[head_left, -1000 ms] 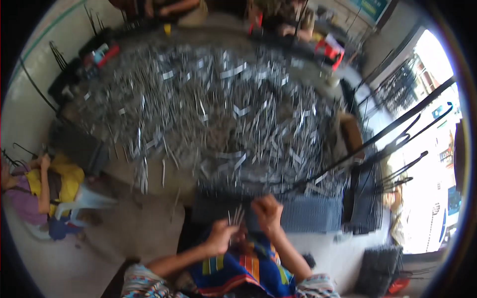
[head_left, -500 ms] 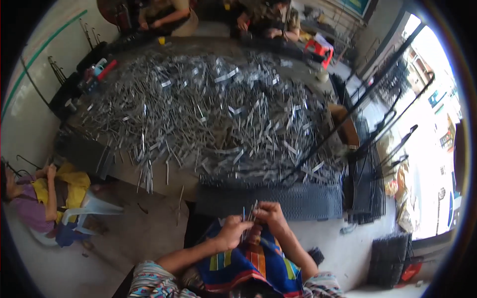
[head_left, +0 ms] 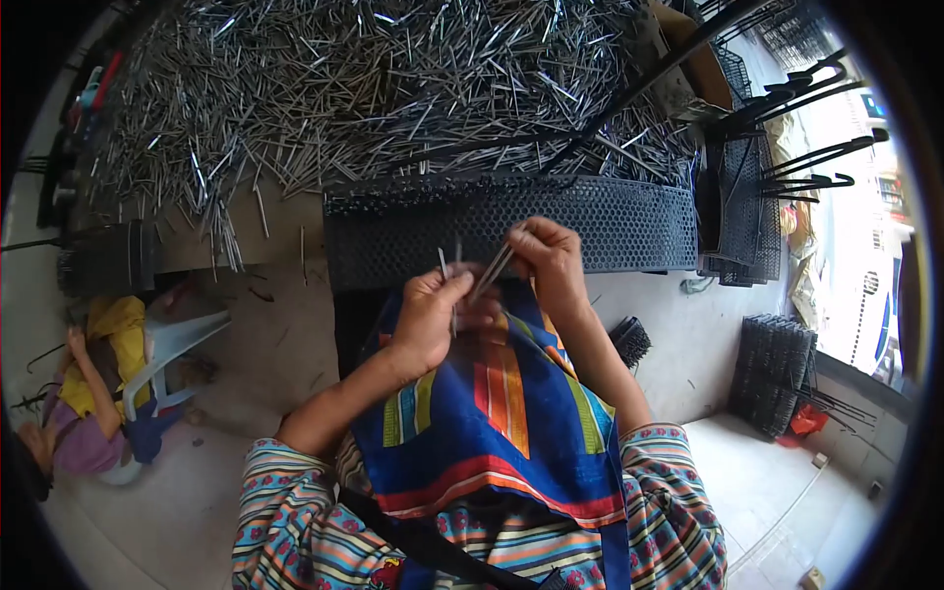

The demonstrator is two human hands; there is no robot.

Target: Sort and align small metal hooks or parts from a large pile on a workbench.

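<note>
Thin metal strips are pinched in the fingertips of my right hand, slanting down to the left. My left hand, a little lower and to the left, closes on another thin strip that sticks up past its thumb. The fingers between the two hands are partly blurred. Both hands are above a blue apron with coloured stripes on my lap. Just beyond them stands a black perforated panel at the table's near edge. A large heap of loose metal strips covers the table behind it.
A cardboard box and black hooked rods stand at the right. Stacked black mesh racks rest on the floor there. A person in purple and yellow sits at the left by a pale plastic chair.
My view has tilted down, so the table now sits higher in the picture and the people across it are gone. My hands have drawn apart, with strips still in both.
</note>
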